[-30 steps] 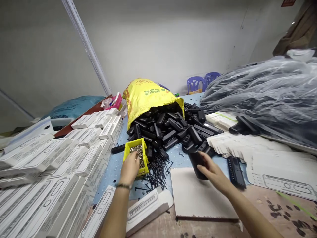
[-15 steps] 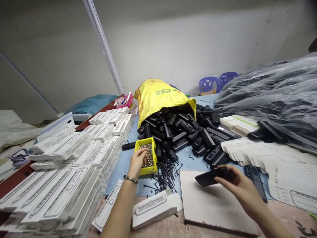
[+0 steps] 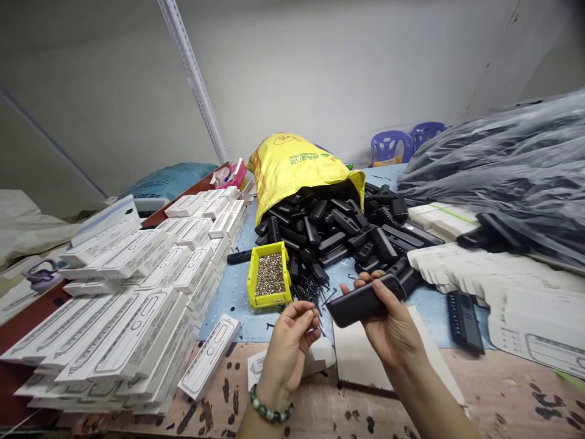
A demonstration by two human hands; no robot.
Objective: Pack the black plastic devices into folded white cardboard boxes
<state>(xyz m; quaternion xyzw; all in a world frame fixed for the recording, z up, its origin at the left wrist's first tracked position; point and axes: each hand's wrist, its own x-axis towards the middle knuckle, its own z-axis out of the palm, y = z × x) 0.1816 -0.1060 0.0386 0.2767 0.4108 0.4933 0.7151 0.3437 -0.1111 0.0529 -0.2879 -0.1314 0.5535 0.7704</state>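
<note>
Black plastic casing [image 3: 365, 299] lies across your right hand [image 3: 390, 326], tilted, its far end raised toward the heap and its near end pointing left. Your right grip is closed around it, with the thumb on top and the fingers curled under. Your left hand [image 3: 287, 350], with a beaded bracelet [image 3: 269, 405] on its wrist, is raised just beside the right and touches nothing on the table. Its thumb and fingertips [image 3: 311, 314] are pressed together in a pinch; anything held there is too small to make out.

A yellow plastic bin [image 3: 255, 283] full of small metal screws [image 3: 269, 274] stands on the blue speckled table mat [image 3: 228, 311], ahead of your left hand. Just right of it, loose thin black pins [image 3: 308, 289] are scattered at the foot of a heap of black plastic parts [image 3: 340, 228], which spills from the mouth of a yellow woven sack [image 3: 297, 167] at the far edge. Stacked white boxes [image 3: 132, 317] fill the left side of the table, with a single white box [image 3: 209, 356] lying at the near edge. To the right lie a black plastic strip [image 3: 465, 322], white card sheets [image 3: 534, 323] and a large grey plastic bag [image 3: 498, 164].
</note>
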